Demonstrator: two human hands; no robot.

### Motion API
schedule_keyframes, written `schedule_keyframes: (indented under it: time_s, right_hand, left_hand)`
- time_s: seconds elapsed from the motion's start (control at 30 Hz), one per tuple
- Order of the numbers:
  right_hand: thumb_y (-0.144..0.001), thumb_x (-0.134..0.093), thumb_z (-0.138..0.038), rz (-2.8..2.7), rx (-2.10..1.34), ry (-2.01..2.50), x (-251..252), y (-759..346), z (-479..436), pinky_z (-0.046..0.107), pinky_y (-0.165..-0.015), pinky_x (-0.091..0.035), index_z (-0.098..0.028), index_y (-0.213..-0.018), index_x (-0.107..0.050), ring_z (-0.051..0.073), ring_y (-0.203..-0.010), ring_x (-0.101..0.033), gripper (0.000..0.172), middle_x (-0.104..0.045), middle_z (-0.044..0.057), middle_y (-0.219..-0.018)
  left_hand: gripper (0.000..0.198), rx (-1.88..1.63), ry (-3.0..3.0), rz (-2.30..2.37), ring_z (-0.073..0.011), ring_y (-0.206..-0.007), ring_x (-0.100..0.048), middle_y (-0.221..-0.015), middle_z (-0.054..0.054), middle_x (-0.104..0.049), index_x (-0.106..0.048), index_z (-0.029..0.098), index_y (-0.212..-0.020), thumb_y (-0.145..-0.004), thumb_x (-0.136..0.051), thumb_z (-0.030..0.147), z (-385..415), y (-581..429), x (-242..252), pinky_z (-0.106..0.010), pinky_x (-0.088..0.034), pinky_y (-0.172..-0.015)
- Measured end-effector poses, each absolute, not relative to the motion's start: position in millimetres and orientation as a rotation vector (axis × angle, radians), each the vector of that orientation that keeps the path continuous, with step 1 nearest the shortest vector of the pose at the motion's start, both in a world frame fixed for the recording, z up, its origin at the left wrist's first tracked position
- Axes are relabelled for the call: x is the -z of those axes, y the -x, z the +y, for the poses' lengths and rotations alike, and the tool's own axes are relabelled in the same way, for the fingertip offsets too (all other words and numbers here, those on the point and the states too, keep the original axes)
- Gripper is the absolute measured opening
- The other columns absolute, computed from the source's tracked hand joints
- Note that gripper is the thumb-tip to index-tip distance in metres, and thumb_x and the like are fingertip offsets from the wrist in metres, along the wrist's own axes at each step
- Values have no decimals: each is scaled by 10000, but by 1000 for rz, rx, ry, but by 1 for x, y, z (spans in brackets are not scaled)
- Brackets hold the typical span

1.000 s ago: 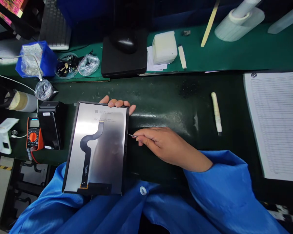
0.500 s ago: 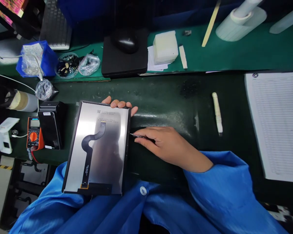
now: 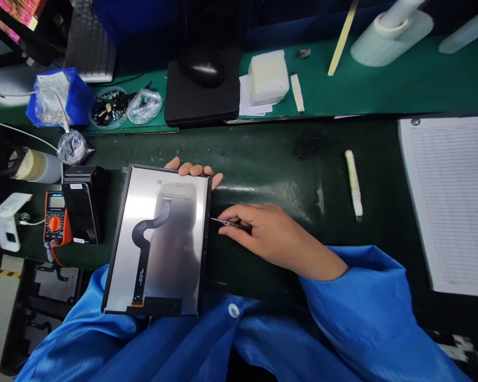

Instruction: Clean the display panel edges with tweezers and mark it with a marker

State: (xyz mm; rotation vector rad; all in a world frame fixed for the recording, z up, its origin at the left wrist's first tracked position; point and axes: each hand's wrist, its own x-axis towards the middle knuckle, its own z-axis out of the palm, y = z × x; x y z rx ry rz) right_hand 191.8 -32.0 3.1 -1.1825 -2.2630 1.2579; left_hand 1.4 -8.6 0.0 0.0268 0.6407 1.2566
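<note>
My left hand (image 3: pixel 193 169) curls under the LCD panel (image 3: pixel 175 249), fingertips over far edge (looks thin, stiff, fragile: hold by edges only); right hand (image 3: pixel 279 239) pinches tweezers (image 3: pixel 227 223) nr its side.

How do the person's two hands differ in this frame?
The left hand lies under the display panel, only its fingertips showing past the top edge; the right hand is in full view beside the panel. The right hand pinches a slim metal tool; the left shows none. Both are bare.
</note>
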Motion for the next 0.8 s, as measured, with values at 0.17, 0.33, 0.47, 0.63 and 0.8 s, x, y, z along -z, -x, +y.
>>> schedule_keyframes:
  time_s: [0.17, 0.33, 0.47, 0.63, 0.8]
  right_hand:
    - [-963, -567, -270, -2314, -1217, 1119, -3, -192, -32, 300, -722, -541, -259, -1033, -727, 167, -826, -704, 175, -760, -18, -928]
    - [-979, -542, -281, -2296, -1265, 1135, -3, -193, -33, 317, -761, -556, -280, -1097, -717, 179, -901, -718, 210, -770, -29, -1022]
    - [-916, -646, -280, -2255, -1279, 1191, -4, -192, -33, 288, -692, -544, -247, -1065, -701, 162, -798, -708, 162, -765, -24, -917]
    - [-953, -593, -262, -2300, -1221, 1121, -4, -192, -33, 279, -708, -523, -230, -998, -714, 152, -797, -698, 133, -755, -20, -889]
    - [-911, -652, -249, -2292, -1201, 1135, -1, -192, -33, 268, -680, -516, -218, -1058, -704, 153, -771, -694, 159, -751, -13, -875]
  left_hand:
    - [373, -1274, -20, 680, -168, -814, -621, -662, -2, -484, -390, 215, -650, -1000, -344, 338, -7, -3, -1, -423, -517, -994]
    - [392, -1341, -86, 750, -175, -767, -604, -627, -3, -450, -386, 213, -625, -997, -300, 302, -7, -7, -2, -449, -515, -981]
    - [389, -1328, -98, 733, -172, -788, -605, -642, -2, -446, -390, 213, -623, -993, -321, 312, -7, -6, -2, -444, -490, -1019]
    - [386, -1285, -23, 741, -175, -799, -611, -639, -3, -456, -401, 214, -638, -999, -329, 328, -6, -4, -3, -433, -483, -1025]
    - [371, -1295, 8, 645, -170, -816, -616, -671, 0, -493, -411, 210, -658, -1003, -344, 329, -9, -5, -4, -435, -484, -1019]
